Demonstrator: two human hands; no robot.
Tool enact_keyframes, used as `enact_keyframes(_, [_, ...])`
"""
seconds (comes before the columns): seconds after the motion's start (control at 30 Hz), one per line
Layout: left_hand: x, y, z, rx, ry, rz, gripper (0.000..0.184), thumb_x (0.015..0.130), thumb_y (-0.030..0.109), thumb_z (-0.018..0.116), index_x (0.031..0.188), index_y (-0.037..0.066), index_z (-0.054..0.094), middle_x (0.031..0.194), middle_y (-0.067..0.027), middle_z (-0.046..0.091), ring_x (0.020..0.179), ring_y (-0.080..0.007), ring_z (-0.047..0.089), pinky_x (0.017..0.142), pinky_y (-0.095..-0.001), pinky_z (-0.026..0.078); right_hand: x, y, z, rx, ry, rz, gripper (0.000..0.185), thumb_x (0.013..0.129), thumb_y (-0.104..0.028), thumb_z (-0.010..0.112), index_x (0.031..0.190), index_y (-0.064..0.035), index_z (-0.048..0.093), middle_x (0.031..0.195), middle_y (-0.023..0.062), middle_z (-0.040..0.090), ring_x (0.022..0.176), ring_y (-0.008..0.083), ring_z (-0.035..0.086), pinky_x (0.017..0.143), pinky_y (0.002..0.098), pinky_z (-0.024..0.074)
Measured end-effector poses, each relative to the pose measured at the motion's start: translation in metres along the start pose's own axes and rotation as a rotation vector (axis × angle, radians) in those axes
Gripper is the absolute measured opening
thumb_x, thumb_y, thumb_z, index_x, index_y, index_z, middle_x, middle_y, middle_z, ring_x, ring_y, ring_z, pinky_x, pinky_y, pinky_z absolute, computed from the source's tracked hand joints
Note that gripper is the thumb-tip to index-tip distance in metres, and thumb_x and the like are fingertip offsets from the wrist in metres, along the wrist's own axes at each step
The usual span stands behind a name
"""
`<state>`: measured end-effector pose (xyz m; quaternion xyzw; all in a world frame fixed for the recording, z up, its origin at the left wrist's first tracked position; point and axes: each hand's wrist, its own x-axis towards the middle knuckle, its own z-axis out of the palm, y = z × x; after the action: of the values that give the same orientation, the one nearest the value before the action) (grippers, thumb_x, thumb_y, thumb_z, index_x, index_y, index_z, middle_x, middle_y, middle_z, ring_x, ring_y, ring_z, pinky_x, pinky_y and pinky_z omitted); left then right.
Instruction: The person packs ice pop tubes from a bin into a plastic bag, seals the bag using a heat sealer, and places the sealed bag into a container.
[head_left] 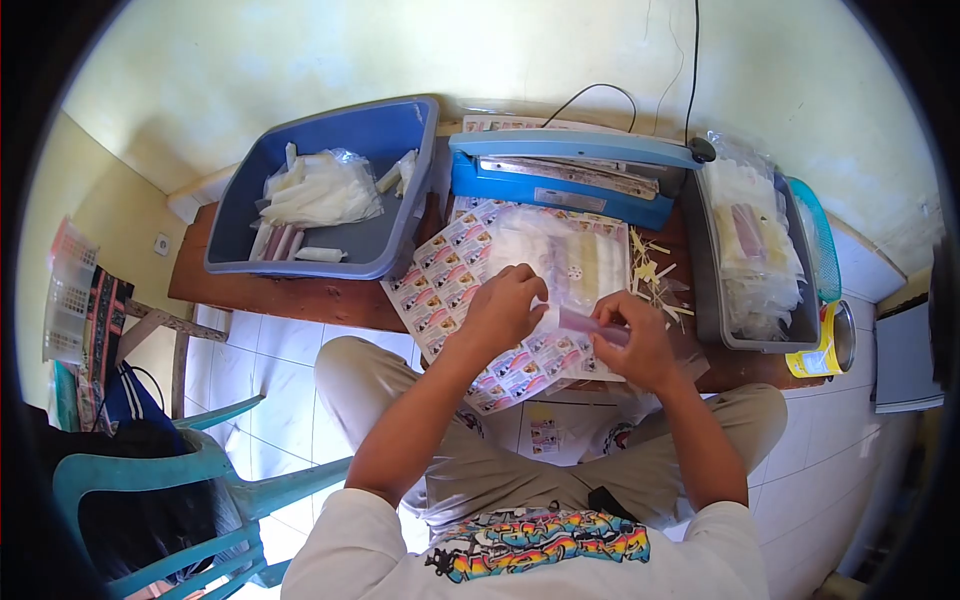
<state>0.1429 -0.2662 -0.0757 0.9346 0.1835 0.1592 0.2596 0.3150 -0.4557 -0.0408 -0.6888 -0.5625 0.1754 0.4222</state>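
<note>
A clear plastic bag (590, 258) with white and yellowish sticks in it lies flat on the bench in front of me. My left hand (505, 308) is at the bag's near left edge, its fingers curled and pinching the plastic. In my right hand (638, 342) is a pinkish-purple stick (592, 324), gripped between thumb and fingers. The stick's far end points at the near side of the bag. Beneath the bag are printed label sheets (440, 275).
Behind the bag stands a blue heat sealer (560, 190). A blue tub (420, 215) with wrapped sticks sits at left. On the right are a grey tub (708, 290) of filled bags, yellowish strips (650, 270) and a yellow can (815, 350). A green chair (150, 470) stands lower left.
</note>
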Motion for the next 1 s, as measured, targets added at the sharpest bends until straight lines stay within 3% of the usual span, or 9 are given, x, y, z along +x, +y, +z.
enact_keyframes(0.13, [0.006,0.001,0.003,-0.1,0.063,-0.03,0.014,0.091,0.012,0.082,0.099,0.005,0.073,0.099,-0.0117,0.072,0.095,-0.0313,0.074,0.085,-0.0416,0.06,-0.009,0.015,0.009,-0.012,-0.024,-0.006,0.023,0.08,-0.006,0.079,0.096,-0.0032,0.063,0.094,0.0113,0.069,0.084,0.0291,0.071,0.077,0.0398,0.0578])
enact_keyframes(0.3, [0.007,0.002,0.006,-0.225,0.085,0.016,0.014,0.092,0.009,0.08,0.099,0.001,0.071,0.097,-0.0141,0.073,0.089,-0.0311,0.075,0.079,-0.0396,0.062,0.003,0.018,0.037,-0.025,0.256,0.051,0.024,0.082,-0.006,0.082,0.098,-0.0024,0.064,0.094,0.0132,0.067,0.083,0.0312,0.072,0.076,0.0415,0.0576])
enact_keyframes(0.43, [0.008,0.002,0.01,-0.3,0.073,0.005,0.013,0.09,0.002,0.08,0.1,-0.001,0.071,0.095,-0.0149,0.074,0.089,-0.0295,0.076,0.08,-0.0377,0.064,0.016,0.025,0.061,0.008,0.314,0.085,0.028,0.082,-0.003,0.083,0.102,-0.0017,0.064,0.098,0.0149,0.066,0.085,0.0325,0.071,0.077,0.0419,0.0578])
enact_keyframes(0.63, [0.003,-0.013,0.025,-0.322,0.131,-0.038,0.023,0.083,-0.005,0.079,0.104,-0.001,0.07,0.099,-0.015,0.073,0.086,-0.0294,0.077,0.08,-0.0372,0.064,0.014,0.023,0.077,0.029,0.234,0.042,0.033,0.081,0.001,0.083,0.107,-0.0017,0.064,0.112,0.0171,0.064,0.097,0.0334,0.071,0.082,0.0417,0.0593])
enact_keyframes(0.8, [-0.001,-0.02,0.03,-0.345,0.147,-0.156,0.022,0.083,-0.004,0.078,0.104,-0.001,0.07,0.101,-0.0159,0.073,0.086,-0.0292,0.077,0.078,-0.0374,0.063,0.007,0.022,0.083,-0.006,0.13,-0.131,0.039,0.082,-0.002,0.082,0.116,-0.0029,0.064,0.121,0.0189,0.063,0.107,0.0367,0.071,0.09,0.0423,0.0597])
enact_keyframes(0.93, [-0.006,-0.026,0.035,-0.296,0.13,-0.111,0.022,0.085,-0.003,0.077,0.105,0.0,0.071,0.101,-0.0165,0.073,0.086,-0.0293,0.077,0.076,-0.0385,0.062,0.009,0.032,0.087,-0.056,0.13,-0.109,0.037,0.082,-0.007,0.084,0.114,-0.004,0.065,0.117,0.0147,0.066,0.106,0.0372,0.07,0.09,0.045,0.059])
enact_keyframes(1.0, [-0.007,-0.025,0.036,-0.268,0.113,-0.112,0.022,0.085,-0.003,0.077,0.105,0.001,0.072,0.101,-0.0162,0.073,0.086,-0.0298,0.076,0.077,-0.0394,0.061,0.012,0.035,0.084,-0.169,0.058,0.024,0.035,0.082,-0.013,0.087,0.108,-0.0072,0.066,0.106,0.009,0.068,0.1,0.0343,0.069,0.084,0.0455,0.0557])
